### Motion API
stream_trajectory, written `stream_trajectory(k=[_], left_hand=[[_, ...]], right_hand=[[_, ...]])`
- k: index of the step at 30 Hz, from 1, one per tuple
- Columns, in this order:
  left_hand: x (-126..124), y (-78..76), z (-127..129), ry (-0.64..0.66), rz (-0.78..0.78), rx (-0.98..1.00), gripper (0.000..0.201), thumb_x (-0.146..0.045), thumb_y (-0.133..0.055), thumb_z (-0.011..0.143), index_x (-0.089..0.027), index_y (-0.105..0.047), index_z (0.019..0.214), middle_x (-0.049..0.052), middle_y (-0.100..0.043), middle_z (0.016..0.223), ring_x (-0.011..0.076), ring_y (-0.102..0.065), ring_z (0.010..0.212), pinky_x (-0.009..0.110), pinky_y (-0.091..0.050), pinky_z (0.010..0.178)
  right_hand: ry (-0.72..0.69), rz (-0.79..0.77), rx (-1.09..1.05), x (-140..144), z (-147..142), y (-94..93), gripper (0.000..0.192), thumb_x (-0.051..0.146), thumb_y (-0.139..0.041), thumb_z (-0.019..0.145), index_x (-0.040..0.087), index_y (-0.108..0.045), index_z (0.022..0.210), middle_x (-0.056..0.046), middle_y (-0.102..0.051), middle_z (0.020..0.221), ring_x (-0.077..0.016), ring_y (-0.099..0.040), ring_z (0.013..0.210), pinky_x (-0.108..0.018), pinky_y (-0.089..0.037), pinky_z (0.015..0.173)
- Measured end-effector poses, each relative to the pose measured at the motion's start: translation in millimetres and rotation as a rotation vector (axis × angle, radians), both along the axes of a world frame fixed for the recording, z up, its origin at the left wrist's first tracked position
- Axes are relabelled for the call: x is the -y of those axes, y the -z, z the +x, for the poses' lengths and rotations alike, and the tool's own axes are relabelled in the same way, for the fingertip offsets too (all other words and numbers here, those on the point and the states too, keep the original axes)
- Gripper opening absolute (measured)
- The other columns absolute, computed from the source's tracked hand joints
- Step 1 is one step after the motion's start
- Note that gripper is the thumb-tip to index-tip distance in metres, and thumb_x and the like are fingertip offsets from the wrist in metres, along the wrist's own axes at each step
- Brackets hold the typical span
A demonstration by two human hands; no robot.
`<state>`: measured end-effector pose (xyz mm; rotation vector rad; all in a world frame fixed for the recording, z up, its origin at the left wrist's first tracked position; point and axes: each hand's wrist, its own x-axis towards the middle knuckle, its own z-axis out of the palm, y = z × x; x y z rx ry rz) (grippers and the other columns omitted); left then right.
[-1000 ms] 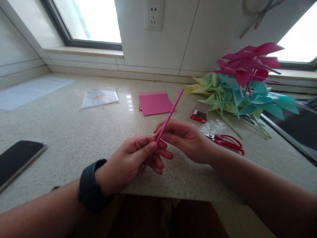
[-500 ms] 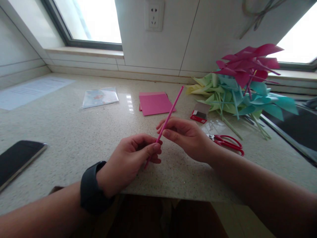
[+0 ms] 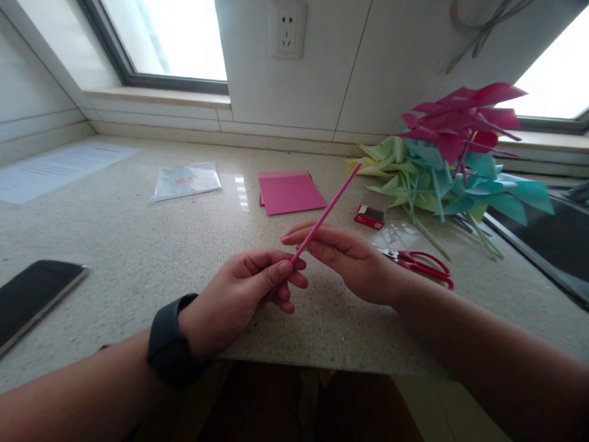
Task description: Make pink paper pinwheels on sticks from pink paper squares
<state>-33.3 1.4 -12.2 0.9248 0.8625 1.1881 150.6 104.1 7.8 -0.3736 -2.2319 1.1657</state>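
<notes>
A thin pink stick (image 3: 329, 210) slants up to the right, its lower end gripped between thumb and fingers of my left hand (image 3: 257, 279). Against its middle lies my right hand (image 3: 343, 255), the fingers long and held together, the thumb drawn up close under them. A tiny shiny speck shows by the stick at those fingers; what it is I cannot make out. Red-handled scissors (image 3: 421, 264) lie just right of my right wrist, their blades partly hidden behind the hand. Beyond the hands rests a small stack of pink paper squares (image 3: 292, 193).
Pink paper pinwheels (image 3: 460, 120) and blue ones (image 3: 501, 187) are heaped at the right beside a dark sink (image 3: 547, 239). An opened red box (image 3: 369, 217) and a clear plastic bag (image 3: 398, 236) sit nearer. A phone (image 3: 39, 298), a clear packet (image 3: 186, 182) and a printed sheet (image 3: 59, 169) lie left.
The pink stick has tilted further right, its upper end lower. My right fingers have straightened and shifted slightly left, and my left lower fingers have moved a little.
</notes>
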Motion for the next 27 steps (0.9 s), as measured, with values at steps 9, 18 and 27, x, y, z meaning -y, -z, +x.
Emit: stream_trajectory(k=[9,18,27], left_hand=[[1.2,-4.1,1.3,0.13,-0.002,0.036,0.02,-0.037,-0.068,0.094,-0.02,-0.079,0.097,0.001,-0.071,0.075,0.0032,-0.051,0.052,0.01,-0.042,0.048],[3.0,-4.1,0.1,0.217,-0.05,0.127,0.023,-0.038,-0.068,0.094,-0.017,-0.077,0.099,0.003,-0.073,0.076,0.0046,-0.053,0.049,0.014,-0.045,0.046],[5.0,-4.3,4.8,0.067,-0.046,-0.013,0.019,-0.033,-0.073,0.09,-0.016,-0.063,0.09,0.007,-0.08,0.09,0.0099,-0.068,0.058,0.019,-0.053,0.055]], right_hand=[[-0.078,-0.027,-0.039,-0.9,-0.1,3.6,0.021,0.031,-0.049,0.104,0.021,-0.065,0.112,-0.005,-0.068,0.11,-0.0161,-0.064,0.108,-0.032,-0.051,0.097],[-0.095,-0.072,-0.074,-0.4,-2.2,2.1,0.02,0.035,-0.053,0.102,0.021,-0.067,0.101,-0.005,-0.068,0.113,-0.0166,-0.064,0.107,-0.033,-0.05,0.096],[-0.015,-0.044,-0.06,2.6,-5.1,-0.1,0.021,0.037,-0.056,0.1,0.02,-0.067,0.095,-0.005,-0.069,0.106,-0.0171,-0.065,0.095,-0.034,-0.052,0.088]])
